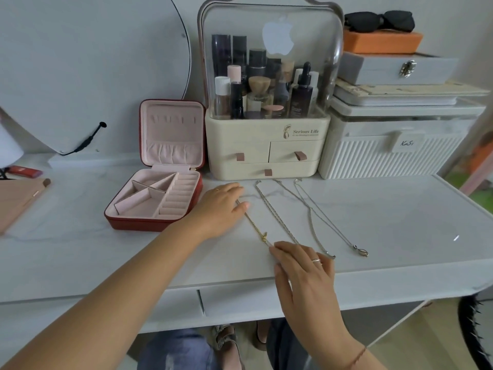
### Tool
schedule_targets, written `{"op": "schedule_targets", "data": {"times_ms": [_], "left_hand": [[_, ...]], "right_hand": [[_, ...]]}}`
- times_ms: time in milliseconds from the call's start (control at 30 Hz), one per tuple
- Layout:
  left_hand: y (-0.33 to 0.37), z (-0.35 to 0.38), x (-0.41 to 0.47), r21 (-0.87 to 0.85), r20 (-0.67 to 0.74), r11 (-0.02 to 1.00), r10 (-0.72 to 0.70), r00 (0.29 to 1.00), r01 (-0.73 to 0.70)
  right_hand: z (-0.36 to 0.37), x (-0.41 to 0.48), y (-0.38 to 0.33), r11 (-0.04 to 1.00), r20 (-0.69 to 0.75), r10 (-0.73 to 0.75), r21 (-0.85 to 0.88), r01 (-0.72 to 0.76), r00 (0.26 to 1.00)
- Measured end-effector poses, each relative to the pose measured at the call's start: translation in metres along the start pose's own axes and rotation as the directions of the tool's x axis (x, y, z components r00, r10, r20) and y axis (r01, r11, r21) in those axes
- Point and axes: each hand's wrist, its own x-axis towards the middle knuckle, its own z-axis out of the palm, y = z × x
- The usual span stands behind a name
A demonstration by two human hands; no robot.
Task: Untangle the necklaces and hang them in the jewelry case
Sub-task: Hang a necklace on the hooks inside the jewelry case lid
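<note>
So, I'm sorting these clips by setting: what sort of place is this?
Probably a dressing table at home: a clear-lidded cosmetics organiser full of bottles stands at the back, what looks like a round mirror stands left of it, and an open red jewelry case sits on the white tabletop.

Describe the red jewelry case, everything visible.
The jewelry case is a square box, red outside, lined in what looks like pale pink velvet. It stands open on the white table, its lid upright at the back, beside the cream cosmetics organizer. The lid carries a row of small hooks over a gathered pocket. The base has angled dividers at left and ring rolls at right. No necklace is in it. The left hand rests just to its right; contact unclear.
</note>
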Motion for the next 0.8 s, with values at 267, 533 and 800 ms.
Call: {"op": "schedule_targets", "data": {"times_ms": [267, 533, 800], "left_hand": [[-0.074, -0.066, -0.056, -0.394, -0.536, 0.898, -0.399, 0.744, 0.198], [-0.137, -0.061, -0.078, -0.766, -0.178, 0.560, -0.657, 0.733, 0.316], [-0.120, -0.050, -0.089, -0.824, -0.169, 0.518, -0.613, 0.772, 0.231]], "right_hand": [[0.017, 0.066, -0.056, 0.903, 0.329, 0.039, 0.392, -0.174, 0.943], [0.078, 0.135, -0.103, 0.754, 0.500, 0.167, 0.491, -0.436, 0.850], [0.076, 0.129, -0.099, 0.755, 0.510, 0.198, 0.465, -0.462, 0.837]]}}
